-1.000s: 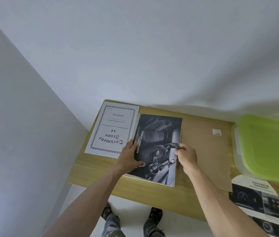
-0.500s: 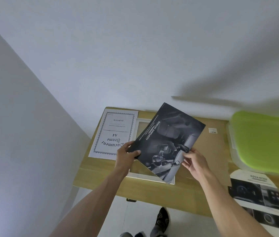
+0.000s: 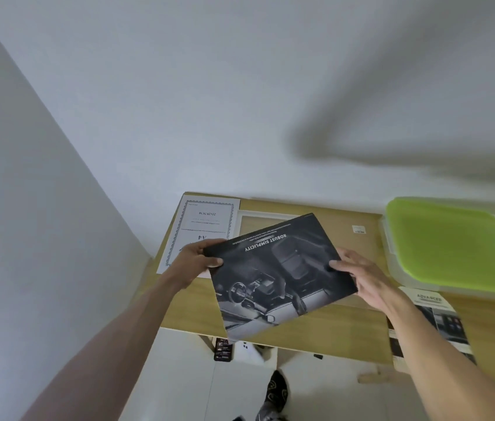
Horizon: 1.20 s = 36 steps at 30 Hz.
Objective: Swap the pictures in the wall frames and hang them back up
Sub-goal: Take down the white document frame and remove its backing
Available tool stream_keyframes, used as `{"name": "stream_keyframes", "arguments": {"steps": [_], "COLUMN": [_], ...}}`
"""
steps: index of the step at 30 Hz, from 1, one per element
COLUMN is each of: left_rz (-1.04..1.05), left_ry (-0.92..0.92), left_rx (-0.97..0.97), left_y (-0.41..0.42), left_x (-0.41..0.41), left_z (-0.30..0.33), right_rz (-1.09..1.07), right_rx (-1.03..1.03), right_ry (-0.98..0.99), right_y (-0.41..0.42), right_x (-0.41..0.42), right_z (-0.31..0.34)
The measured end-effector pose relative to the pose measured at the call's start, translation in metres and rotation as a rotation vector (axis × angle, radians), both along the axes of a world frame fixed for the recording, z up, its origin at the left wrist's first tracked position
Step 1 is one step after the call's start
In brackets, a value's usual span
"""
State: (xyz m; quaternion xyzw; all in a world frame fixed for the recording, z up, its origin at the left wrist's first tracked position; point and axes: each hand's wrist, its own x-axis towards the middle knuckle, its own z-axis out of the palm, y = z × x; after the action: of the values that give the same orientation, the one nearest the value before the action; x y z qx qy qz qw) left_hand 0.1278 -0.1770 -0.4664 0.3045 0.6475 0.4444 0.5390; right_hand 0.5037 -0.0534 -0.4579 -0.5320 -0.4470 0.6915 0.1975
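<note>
Here, the dark print (image 3: 279, 276), a glossy car-interior picture headed "ROBUST SIMPLICITY", is held tilted above the desk (image 3: 343, 326). The left hand (image 3: 197, 259) pinches its left corner; the right hand (image 3: 358, 273) grips its right edge. Beneath lie a white frame (image 3: 267, 214), a certificate sheet (image 3: 203, 220), another print (image 3: 431, 323) and a green-lidded box (image 3: 452, 241), against white walls.

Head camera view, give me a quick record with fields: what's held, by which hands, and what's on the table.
held: dark car-interior picture, lifted above the table, tilted
left hand: grips its left edge
right hand: grips its right edge
table: white frame, certificate sheet, green-lidded box, second car picture
</note>
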Motion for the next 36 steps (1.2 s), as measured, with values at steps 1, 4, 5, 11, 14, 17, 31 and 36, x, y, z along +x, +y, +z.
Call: {"name": "stream_keyframes", "arguments": {"steps": [1, 4, 5, 11, 14, 17, 31, 36], "left_rz": [0.021, 0.167, 0.201, 0.078, 0.072, 0.052, -0.133, -0.170], "left_ry": [-0.004, -0.059, -0.085, 0.019, 0.058, 0.072, 0.088, 0.088], "left_rx": [0.004, 0.013, 0.007, -0.095, -0.064, -0.059, -0.123, -0.171], "left_y": [0.000, -0.001, -0.002, -0.016, -0.016, -0.009, 0.037, 0.060], "left_x": [0.002, 0.018, 0.026, 0.073, 0.098, 0.116, 0.273, 0.357], "left_z": [0.001, 0.002, 0.001, -0.009, -0.007, -0.008, -0.040, -0.052], "right_rz": [0.021, -0.027, -0.073, -0.201, -0.218, -0.215, -0.238, -0.168], "right_rx": [0.014, 0.032, 0.031, 0.003, 0.014, 0.045, 0.076, 0.069], "right_ry": [-0.017, 0.017, 0.041, 0.069, 0.002, -0.118, -0.489, -0.596], "right_y": [-0.004, -0.018, -0.023, -0.052, -0.062, -0.069, -0.058, -0.038], "right_x": [0.000, 0.001, 0.003, 0.023, 0.042, 0.069, 0.238, 0.321], "right_z": [0.001, 0.002, 0.000, -0.011, -0.016, -0.022, -0.060, -0.069]}}
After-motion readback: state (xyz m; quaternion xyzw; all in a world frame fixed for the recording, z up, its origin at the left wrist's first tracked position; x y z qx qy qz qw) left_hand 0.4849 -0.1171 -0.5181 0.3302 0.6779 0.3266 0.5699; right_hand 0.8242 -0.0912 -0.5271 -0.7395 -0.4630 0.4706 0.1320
